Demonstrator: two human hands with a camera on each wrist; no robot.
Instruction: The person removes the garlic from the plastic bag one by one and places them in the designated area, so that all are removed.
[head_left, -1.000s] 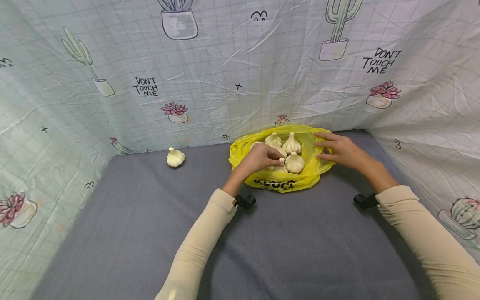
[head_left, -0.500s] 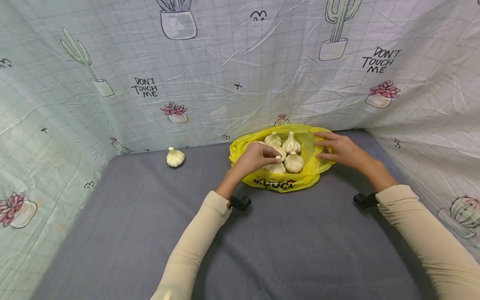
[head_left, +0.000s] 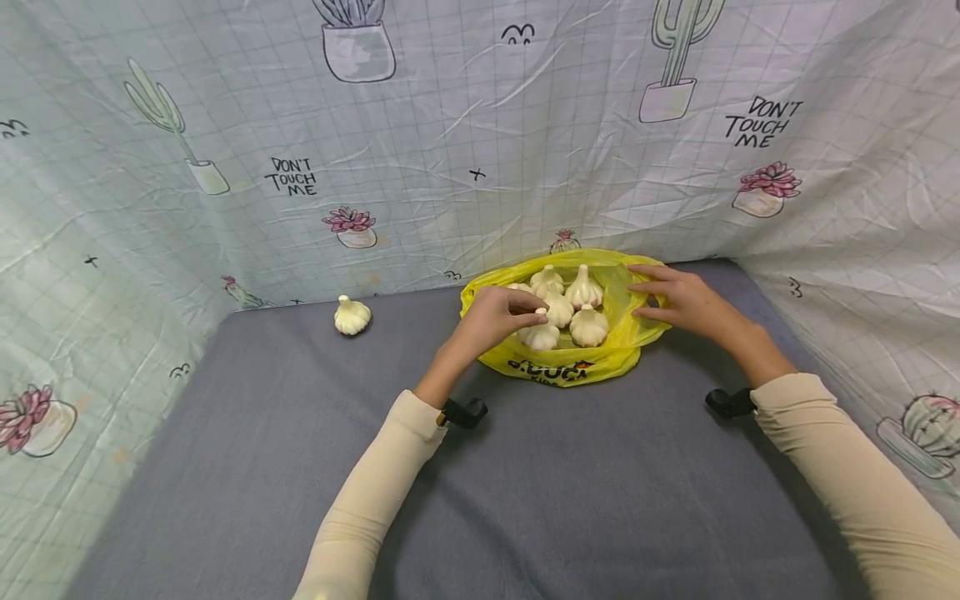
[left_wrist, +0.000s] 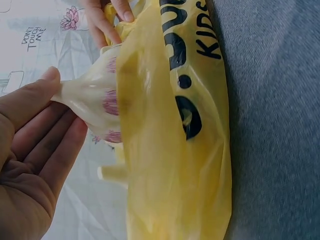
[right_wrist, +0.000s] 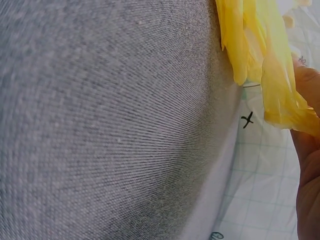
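Observation:
My left hand (head_left: 489,318) pinches a garlic bulb (head_left: 538,337) by its stem, at the left side of the yellow plastic bag (head_left: 618,360). The left wrist view shows thumb and fingertips on that stem, while the bulb's purple-streaked lower part (left_wrist: 111,100) is partly hidden behind the bag's front wall. Several more white bulbs (head_left: 583,288) sit in the bag's mouth. At the bag's right side, my right hand (head_left: 688,303) grips the rim; in the right wrist view the yellow film (right_wrist: 280,95) passes between thumb and fingers.
One loose garlic bulb (head_left: 352,317) stands on the grey cloth-covered table (head_left: 300,442), near its back edge on the left. A curtain (head_left: 450,125) printed with cacti rises right behind the bag and along both sides.
My left hand has shifted left with the pinched garlic bulb, uncovering more of the bulbs beside it. The right hand keeps its place at the bag's rim.

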